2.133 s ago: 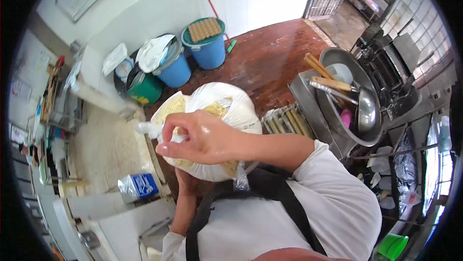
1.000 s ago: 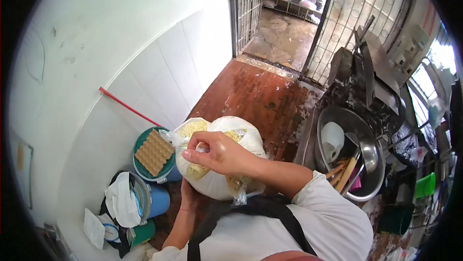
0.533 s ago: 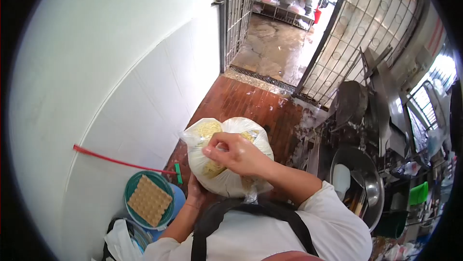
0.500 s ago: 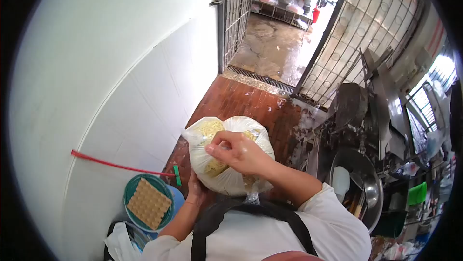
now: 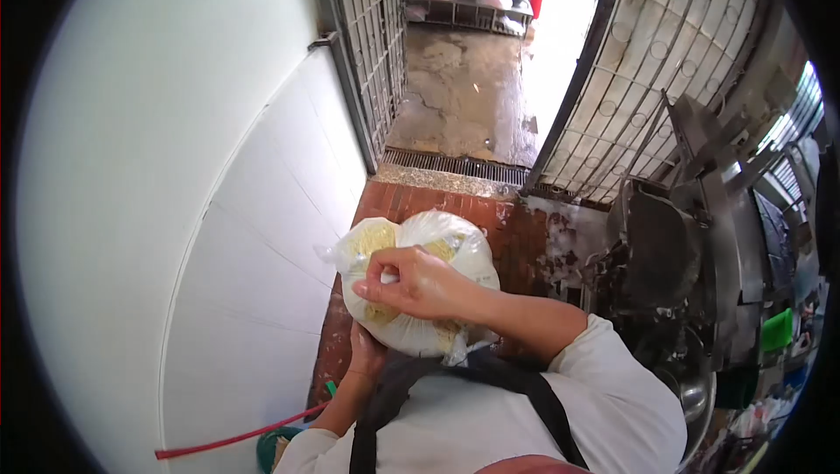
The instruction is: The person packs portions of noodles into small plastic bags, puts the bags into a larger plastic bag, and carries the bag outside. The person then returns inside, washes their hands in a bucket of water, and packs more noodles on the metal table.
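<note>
Against my front, at chest height, is a bulky load of white, partly see-through plastic bags (image 5: 468, 255) with yellowish strands showing inside. My right hand (image 5: 411, 281) lies over the top, its thumb and fingers curled together in a pinch; what they grip is too small to make out. From below and to the left, my left hand (image 5: 366, 351) supports the load, with its fingers mostly hidden under the bags. A knotted bag end sticks out at the left side of the load.
Ahead, a barred gate (image 5: 367, 45) and a barred panel (image 5: 652, 63) flank a doorway with a floor grate (image 5: 455, 166). A white wall (image 5: 114, 168) runs along the left. Dark metal equipment (image 5: 656, 246) and a metal basin (image 5: 696, 391) stand right. A red pole (image 5: 236, 441) lies low left.
The view has swung from the buckets and utensil basin toward the doorway, which is now nearer. The buckets have slid almost out of view at lower left. Both hands stay on the bags.
</note>
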The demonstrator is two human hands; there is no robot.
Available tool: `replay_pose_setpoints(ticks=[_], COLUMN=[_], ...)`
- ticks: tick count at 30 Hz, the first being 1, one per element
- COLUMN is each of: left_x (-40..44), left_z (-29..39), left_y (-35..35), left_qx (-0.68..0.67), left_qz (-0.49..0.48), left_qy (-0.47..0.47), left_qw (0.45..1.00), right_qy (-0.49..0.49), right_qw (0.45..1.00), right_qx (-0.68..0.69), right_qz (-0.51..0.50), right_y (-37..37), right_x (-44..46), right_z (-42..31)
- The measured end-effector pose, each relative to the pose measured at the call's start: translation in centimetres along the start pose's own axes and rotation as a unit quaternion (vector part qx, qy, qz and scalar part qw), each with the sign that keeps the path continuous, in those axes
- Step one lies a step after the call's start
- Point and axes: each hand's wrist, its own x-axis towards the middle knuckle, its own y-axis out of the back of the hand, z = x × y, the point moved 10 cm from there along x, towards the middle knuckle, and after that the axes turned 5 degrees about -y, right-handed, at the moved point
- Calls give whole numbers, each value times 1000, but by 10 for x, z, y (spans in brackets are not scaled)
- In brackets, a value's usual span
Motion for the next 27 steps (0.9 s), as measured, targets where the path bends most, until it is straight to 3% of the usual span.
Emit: replay_pose_setpoints(ticks=[6,10,14,16,27], left_x=[146,253,374,434,743], left_z=[43,66,89,81,13], left_y=[-109,-128,-212,-217,-287], left_qx=[-13,124,264,205,171], left_qz=[-32,-52,-135,-117,-87], left_qy=[-5,-38,-51,-33,27], left_qw=[999,990,954,971,981], right_qy=[-13,-8,-44,-53,11], right_qw=[1000,999,997,997,998], right_qx=[20,0,-1,1,-6], right_qz=[-16,44,57,60,62], right_y=[71,124,202,236,451], right_x=[124,214,294,329,527], right_z=[59,101,134,153,271])
